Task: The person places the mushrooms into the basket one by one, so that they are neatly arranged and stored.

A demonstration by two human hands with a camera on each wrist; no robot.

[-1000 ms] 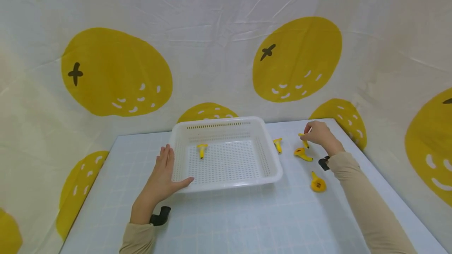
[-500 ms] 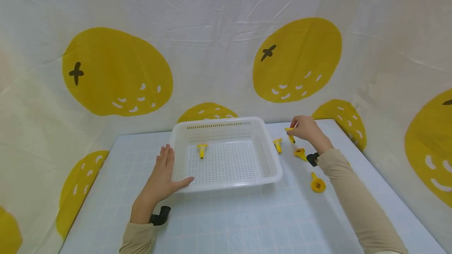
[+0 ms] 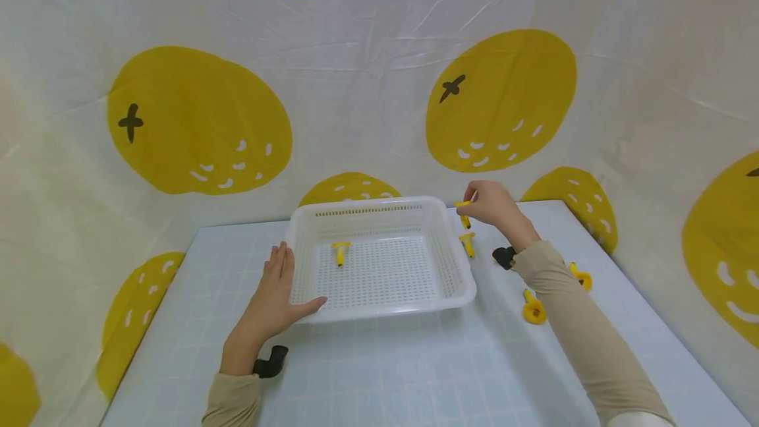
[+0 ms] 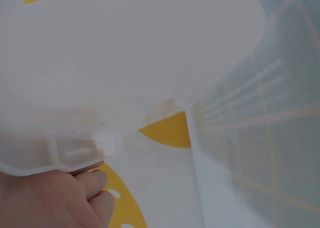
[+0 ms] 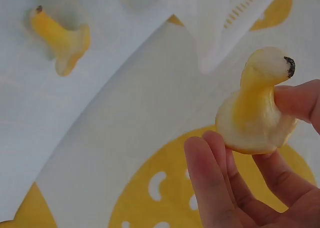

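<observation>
My right hand [image 3: 495, 208] pinches a yellow mushroom [image 5: 255, 106] with a flared cap and dark stem tip between thumb and fingers. It is above the table, just off the basket's back right corner. Below it, another yellow mushroom [image 3: 468, 244] lies against the right side of the white plastic basket [image 3: 379, 312]. One mushroom [image 3: 340, 254] is inside the basket, left of its middle. My left hand [image 3: 269, 302] rests on the basket's front left corner, fingers straight along the left side and thumb on the front rim. In the left wrist view, its fingers [image 4: 92, 185] are below the rim.
Two more yellow mushrooms, a nearer one [image 3: 535, 312] and a farther one [image 3: 584, 280], lie on either side of the right forearm. The pale blue table [image 3: 379, 374] meets a white cloth [image 3: 356, 97] printed with big yellow fruit at the back.
My right hand has carried the mushroom left from the table's right side toward the basket. The right wrist now hides a mushroom visible earlier. The left hand and basket stay put.
</observation>
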